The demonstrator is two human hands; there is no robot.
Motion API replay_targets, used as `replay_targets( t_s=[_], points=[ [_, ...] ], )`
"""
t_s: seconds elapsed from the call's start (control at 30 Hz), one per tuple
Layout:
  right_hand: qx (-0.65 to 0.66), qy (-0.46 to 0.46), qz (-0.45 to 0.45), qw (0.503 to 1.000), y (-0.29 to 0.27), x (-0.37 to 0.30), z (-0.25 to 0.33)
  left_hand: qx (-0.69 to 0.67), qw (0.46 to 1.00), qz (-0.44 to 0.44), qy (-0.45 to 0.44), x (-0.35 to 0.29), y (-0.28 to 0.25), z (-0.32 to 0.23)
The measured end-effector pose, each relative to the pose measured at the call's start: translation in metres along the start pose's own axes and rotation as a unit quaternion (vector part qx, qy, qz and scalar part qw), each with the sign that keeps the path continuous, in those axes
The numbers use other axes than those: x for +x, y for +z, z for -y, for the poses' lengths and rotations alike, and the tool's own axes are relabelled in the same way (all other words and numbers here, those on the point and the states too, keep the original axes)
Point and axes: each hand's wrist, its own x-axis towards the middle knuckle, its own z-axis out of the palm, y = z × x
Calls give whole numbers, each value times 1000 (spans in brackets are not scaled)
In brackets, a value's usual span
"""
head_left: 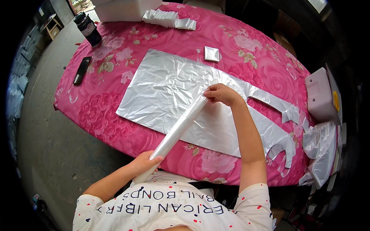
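A long, narrow strip of folded white plastic film (179, 127) runs slantwise between my hands. My left hand (143, 163) is closed round its near end, by the table's front edge. At the far end, my right hand (221, 94) pinches the strip between thumb and fingers. Beneath it lies a wide, crinkled silvery-white plastic sheet (154, 88), flat on the table, with cut-out, strap-like ends at the right. I cannot tell whether it is one layer or several. A small square folded packet of film (211, 54) sits just beyond the sheet.
A pink flowered cloth (104, 111) covers the table. Along its far side are a white bin (123, 9) and a row of folded packets (165, 18). A dark bottle (88, 29) and a black phone-like object (82, 71) stand left. At right are a pale box (320, 92) and loose film (322, 150).
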Motion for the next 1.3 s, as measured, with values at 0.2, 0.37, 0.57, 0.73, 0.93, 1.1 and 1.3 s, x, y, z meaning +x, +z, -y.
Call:
replay_targets(
  t_s=[0.2, 0.37, 0.57, 0.73, 0.93, 1.1, 1.3],
  points=[
    [-47, -20, -134, 990, -43, 0, -8, -46, 996, 38, -61, -19, -22, 9],
    [-61, -41, -260, 963, -114, -26, -28, -110, 968, 207, -93, -56, -85, 92],
    [-72, -63, -235, 967, -110, -20, -37, 196, 945, 260, -43, -38, -107, 23],
    [-105, -78, -173, 976, -73, -1, -23, 504, 802, -4, 322, 22, -58, -88],
    [-122, -68, -143, 980, -62, 5, -10, 475, 657, -137, 569, 104, -19, -119],
    [-129, -46, -129, 982, -65, 4, -10, 484, 624, 80, 609, 109, 12, -100],
    [176, -115, -222, 952, -56, -15, 0, 585, 580, 95, 559, 110, 24, -69]
  ],
)
